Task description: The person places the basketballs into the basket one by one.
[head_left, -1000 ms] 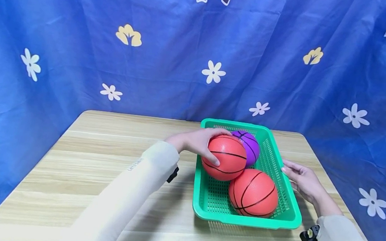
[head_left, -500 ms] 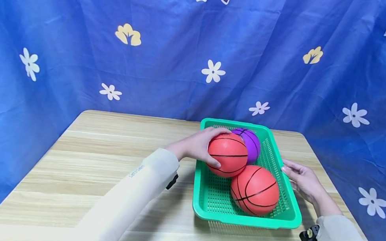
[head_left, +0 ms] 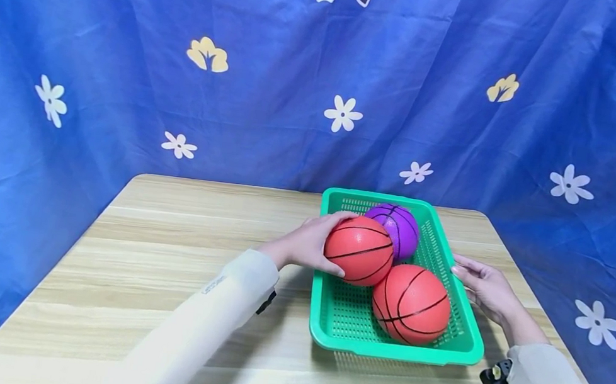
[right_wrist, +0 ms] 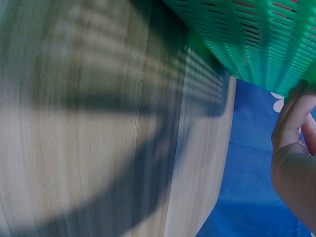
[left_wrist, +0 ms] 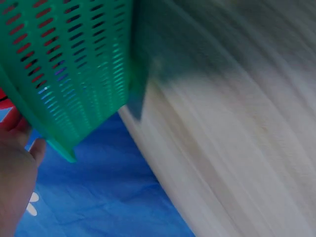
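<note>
In the head view a green plastic basket (head_left: 398, 352) holds two red toy basketballs and a purple one. My left hand (head_left: 310, 243) grips the left red basketball (head_left: 361, 252) from its left side, thumb in front and fingers over the back. Behind that ball, partly covered, lies the purple basketball (head_left: 403, 228). The other red basketball (head_left: 412, 305) sits at the basket's front right, against the held one. My right hand (head_left: 493, 295) pinches the basket's right rim. Both wrist views show the basket's perforated walls; in the left one, only a sliver of red ball appears.
The basket stands on the right half of a light wooden table (head_left: 164, 252). A blue patterned cloth (head_left: 274, 87) hangs behind the table and along its sides. The table's right edge runs close beside my right hand.
The held red basketball rose slightly with my left hand, then shifted a little left and down, turning somewhat. The other two balls shifted slightly. My right hand stays on the rim.
</note>
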`<act>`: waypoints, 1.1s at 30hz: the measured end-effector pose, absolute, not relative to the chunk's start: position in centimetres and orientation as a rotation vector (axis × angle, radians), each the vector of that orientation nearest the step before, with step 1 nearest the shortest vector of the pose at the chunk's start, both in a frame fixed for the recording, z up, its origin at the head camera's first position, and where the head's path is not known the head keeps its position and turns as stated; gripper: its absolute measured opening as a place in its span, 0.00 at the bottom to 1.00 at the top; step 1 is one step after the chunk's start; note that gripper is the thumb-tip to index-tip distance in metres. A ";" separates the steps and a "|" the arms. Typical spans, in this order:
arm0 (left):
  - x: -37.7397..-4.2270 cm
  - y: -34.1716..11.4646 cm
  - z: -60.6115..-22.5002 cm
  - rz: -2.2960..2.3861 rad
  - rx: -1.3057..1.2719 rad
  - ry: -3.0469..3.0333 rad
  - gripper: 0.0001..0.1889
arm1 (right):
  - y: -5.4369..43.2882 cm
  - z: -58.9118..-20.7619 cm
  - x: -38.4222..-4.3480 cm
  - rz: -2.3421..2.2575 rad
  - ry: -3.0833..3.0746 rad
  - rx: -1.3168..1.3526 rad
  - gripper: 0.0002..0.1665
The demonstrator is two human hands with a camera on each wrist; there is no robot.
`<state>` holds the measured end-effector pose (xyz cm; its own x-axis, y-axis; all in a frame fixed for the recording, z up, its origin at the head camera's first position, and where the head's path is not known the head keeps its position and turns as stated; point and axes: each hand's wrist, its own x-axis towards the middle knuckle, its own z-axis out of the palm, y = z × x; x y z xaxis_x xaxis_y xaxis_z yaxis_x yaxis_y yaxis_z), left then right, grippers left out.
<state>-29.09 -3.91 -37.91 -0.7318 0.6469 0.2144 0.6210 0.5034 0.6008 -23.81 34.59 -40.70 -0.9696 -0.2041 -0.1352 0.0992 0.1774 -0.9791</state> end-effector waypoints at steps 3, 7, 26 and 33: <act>-29.0 -4.2 -38.2 1.019 1.167 2.699 0.56 | 34.6 -40.7 -23.8 -1.864 2.230 -0.101 0.39; -28.7 -4.7 -38.4 1.015 1.182 2.680 0.58 | 34.5 -40.5 -23.9 -1.836 2.248 -0.095 0.39; -28.2 -11.0 -34.7 1.199 0.887 2.731 0.54 | 34.0 -34.4 -25.9 -1.446 2.330 -0.177 0.40; -27.2 -15.2 -31.8 0.946 0.692 2.904 0.49 | 31.6 -30.3 -26.6 -1.298 2.527 -0.212 0.41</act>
<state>-27.21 -15.18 -31.80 -0.9023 0.4128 0.1242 0.4068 0.7199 0.5624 -26.58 31.59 -30.32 -0.9467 -0.2608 -0.1892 0.0018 0.5829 -0.8125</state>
